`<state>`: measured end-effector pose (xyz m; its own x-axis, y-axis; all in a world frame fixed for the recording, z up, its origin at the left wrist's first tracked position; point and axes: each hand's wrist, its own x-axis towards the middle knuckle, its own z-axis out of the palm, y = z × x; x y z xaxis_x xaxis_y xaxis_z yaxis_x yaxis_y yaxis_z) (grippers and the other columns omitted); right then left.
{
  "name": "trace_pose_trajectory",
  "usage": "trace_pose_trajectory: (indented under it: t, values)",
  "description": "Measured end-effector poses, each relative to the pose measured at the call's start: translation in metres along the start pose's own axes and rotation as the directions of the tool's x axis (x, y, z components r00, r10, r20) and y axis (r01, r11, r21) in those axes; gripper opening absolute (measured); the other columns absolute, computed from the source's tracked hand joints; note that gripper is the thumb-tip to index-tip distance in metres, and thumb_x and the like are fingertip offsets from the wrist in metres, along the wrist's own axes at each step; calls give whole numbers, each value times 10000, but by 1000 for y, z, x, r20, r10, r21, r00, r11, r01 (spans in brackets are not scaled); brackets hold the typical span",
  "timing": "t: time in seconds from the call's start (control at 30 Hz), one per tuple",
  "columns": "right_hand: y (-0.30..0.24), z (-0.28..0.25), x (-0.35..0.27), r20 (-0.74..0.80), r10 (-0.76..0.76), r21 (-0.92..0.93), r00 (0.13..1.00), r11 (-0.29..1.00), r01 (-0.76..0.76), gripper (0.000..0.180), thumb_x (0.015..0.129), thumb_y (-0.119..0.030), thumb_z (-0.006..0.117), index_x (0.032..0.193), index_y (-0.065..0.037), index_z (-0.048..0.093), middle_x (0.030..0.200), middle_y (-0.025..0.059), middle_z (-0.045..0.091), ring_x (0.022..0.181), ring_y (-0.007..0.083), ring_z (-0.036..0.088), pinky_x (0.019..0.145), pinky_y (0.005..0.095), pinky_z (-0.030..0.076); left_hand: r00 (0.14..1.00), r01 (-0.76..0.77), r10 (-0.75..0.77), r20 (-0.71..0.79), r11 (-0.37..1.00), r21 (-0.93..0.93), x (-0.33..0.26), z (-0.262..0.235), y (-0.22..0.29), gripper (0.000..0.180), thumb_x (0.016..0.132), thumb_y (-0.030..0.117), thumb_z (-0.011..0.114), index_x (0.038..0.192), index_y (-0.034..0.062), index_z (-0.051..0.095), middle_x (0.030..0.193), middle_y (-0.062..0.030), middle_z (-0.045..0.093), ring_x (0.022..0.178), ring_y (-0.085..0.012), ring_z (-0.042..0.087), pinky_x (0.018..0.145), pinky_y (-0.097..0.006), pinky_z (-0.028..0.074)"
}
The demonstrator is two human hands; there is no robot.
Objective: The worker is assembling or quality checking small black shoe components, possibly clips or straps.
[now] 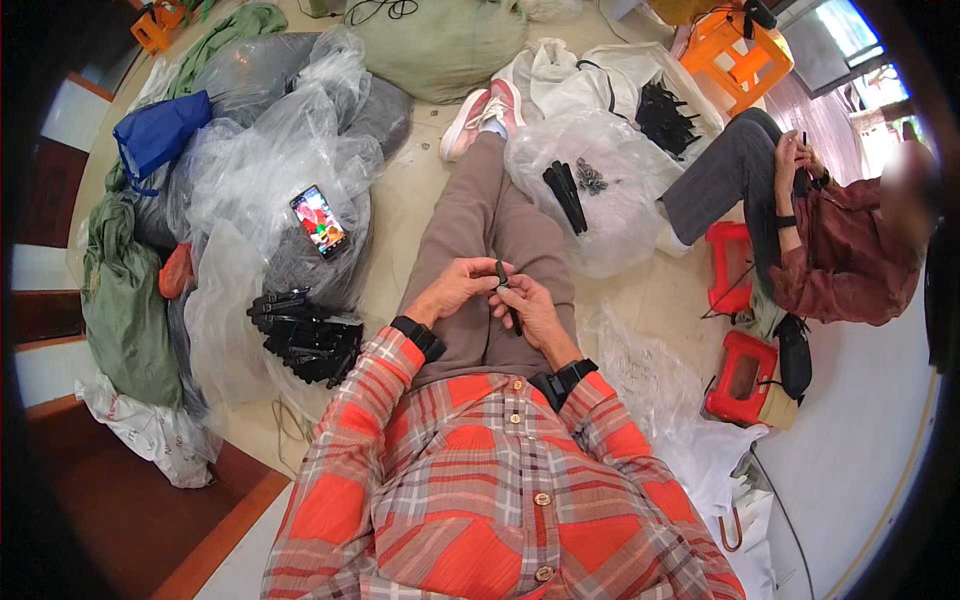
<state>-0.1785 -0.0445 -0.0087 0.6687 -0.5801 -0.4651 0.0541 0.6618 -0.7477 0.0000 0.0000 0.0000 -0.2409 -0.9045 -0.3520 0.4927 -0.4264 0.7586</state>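
Over my lap, my left hand (462, 288) and my right hand (534, 308) both pinch a short, narrow black strap (515, 321). Its upper end sticks up between my fingertips and its lower end hangs below my right fingers. Whether a small part is joined to it is too fine to tell. Past my knees, a bundle of black straps (566, 196) lies beside a little heap of small grey metal pieces (591, 178) on a clear plastic bag (625, 215). To the left of my lap sits a pile of black straps with buckles (308, 338).
A lit phone (318, 221) rests on plastic-wrapped bundles (260, 170) at the left. More black strips (665, 120) lie on white cloth ahead. Another person (845, 235) sits at the right, near red frames (742, 375) and an orange stool (737, 60). A green sack (435, 45) stands at the far end.
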Motion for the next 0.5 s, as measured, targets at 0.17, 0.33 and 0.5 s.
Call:
trace_pose_trajectory:
  t: [0.17,0.33,0.5]
  values:
    - [-13,5,-6,38,56,225,998,972,-63,226,855,-102,525,1068,-32,503,809,85,609,652,143,584,494,237,436,999,-29,27,37,998,54,0,-1,5,288,810,50,584,1095,14,565,936,-9,600,851,-88,544,783,-231,419]
    - [-15,5,-2,23,56,222,998,973,-60,259,847,-111,522,1094,-37,493,796,76,602,632,133,566,490,236,418,997,-64,62,42,997,50,2,-6,-1,261,799,53,599,1057,18,581,931,-6,602,851,-83,542,778,-231,419]
    - [-13,8,-5,0,71,166,997,984,-70,269,846,-123,542,1096,-42,484,776,66,595,597,123,545,479,237,408,996,-83,82,19,989,119,1,-4,-4,242,782,46,615,1020,12,593,872,10,589,804,-77,532,745,-224,419]
